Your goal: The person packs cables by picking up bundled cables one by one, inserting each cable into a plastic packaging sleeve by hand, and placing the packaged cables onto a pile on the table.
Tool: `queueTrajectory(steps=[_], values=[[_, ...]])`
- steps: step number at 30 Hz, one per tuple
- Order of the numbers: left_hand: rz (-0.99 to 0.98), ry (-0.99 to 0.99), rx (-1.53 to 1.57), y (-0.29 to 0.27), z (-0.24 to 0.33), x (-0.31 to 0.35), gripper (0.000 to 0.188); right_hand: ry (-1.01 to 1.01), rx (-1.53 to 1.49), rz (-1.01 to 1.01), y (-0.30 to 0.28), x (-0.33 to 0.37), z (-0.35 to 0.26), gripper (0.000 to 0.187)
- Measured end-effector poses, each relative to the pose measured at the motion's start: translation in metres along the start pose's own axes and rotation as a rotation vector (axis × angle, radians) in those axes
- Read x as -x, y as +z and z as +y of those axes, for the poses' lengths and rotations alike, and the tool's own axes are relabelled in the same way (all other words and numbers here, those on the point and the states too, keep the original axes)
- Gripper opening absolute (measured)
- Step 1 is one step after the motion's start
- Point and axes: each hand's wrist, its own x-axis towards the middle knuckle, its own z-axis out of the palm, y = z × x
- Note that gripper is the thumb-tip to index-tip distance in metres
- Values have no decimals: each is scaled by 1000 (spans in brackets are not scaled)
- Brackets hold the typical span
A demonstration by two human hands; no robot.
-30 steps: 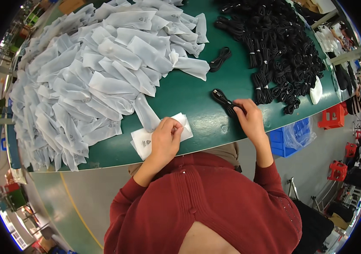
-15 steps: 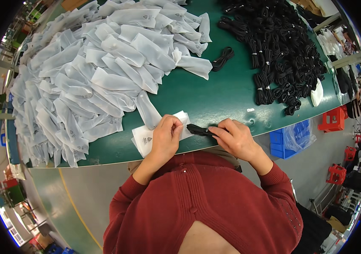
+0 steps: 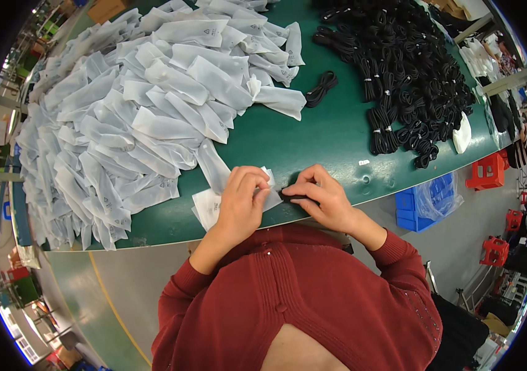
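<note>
My left hand [image 3: 245, 201] pinches a translucent white bag [image 3: 271, 199] near the front edge of the table. In my right hand [image 3: 326, 199], closed fingers grip a coiled black cable [image 3: 300, 197], its left end right at the bag's edge. Whether that end has entered the bag I cannot tell. Beneath and left of my left hand lie flat white bags [image 3: 206, 207] with small dark print. A filled bag [image 3: 213, 166] rests just beyond them, against the big heap.
A large heap of filled bags [image 3: 146, 123] covers the table's left side. Tied black cables [image 3: 399, 80] are piled at the far right, with one loose coil [image 3: 321, 88] between the heaps. A blue crate [image 3: 427, 204] and red stools [image 3: 486, 172] stand off the right edge.
My right hand has moved slightly left with the cable, bringing its end to the bag. My left hand has shifted a little, and the bag's edge is lifted toward the cable.
</note>
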Motion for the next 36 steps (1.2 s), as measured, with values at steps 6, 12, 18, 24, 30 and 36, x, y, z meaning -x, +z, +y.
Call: queueTrajectory(steps=[6,12,18,24,30,36], values=[[-14,-213,277,-24,9,-17,11,-144,-205,113,1,-25,-13,43],[518,-219,556,-119,-14,-72,19,172,313,449,-37,-89,47,24],[360,-30,53,-84,3,-60,23,308,786,312,-39,-97,114,36],[-19,-95,-24,-13,-8,5,21,323,656,354,-39,-72,120,42],[-108,4,-142,5,-12,18,23,501,68,411,-47,-58,114,36],[-100,-34,-203,11,-8,18,29,411,-138,310,-40,-41,78,33]])
